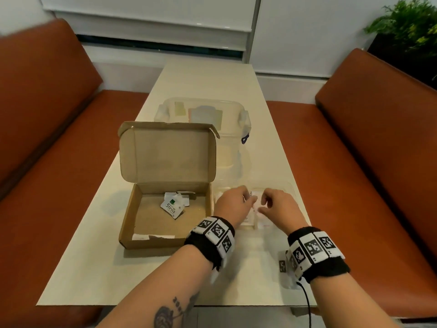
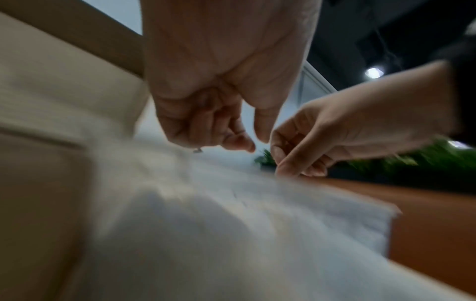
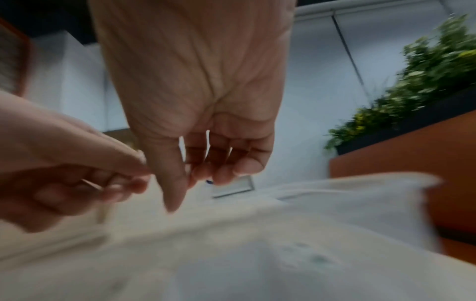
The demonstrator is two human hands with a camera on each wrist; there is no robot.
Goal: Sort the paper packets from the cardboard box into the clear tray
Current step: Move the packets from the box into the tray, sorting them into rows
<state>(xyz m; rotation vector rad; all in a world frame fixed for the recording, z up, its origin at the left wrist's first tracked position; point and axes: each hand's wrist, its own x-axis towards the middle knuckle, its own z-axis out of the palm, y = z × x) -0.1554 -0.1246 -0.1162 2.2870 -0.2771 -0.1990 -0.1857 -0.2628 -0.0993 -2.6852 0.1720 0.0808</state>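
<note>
1. Packets (image 1: 173, 207) are still lying in the cardboard box (image 1: 165, 241); others are sitting in the clear tray (image 1: 289, 185).
2. We are hovering both hands over the tray, left hand (image 1: 233, 202) and right hand (image 1: 277, 205) loosely curled; we cannot tell whether either grip is pinching anything.
3. We are risking nudging the light tray along the surface (image 1: 142, 275).

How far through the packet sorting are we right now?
Partly done. Some white packets already lie in the clear tray. Both hands, the left hand and the right hand, are over the tray with fingers curled; whether either holds a packet is too blurred to tell. Left to do: a few packets, one marked Stevia, remain in the open cardboard box.
</note>
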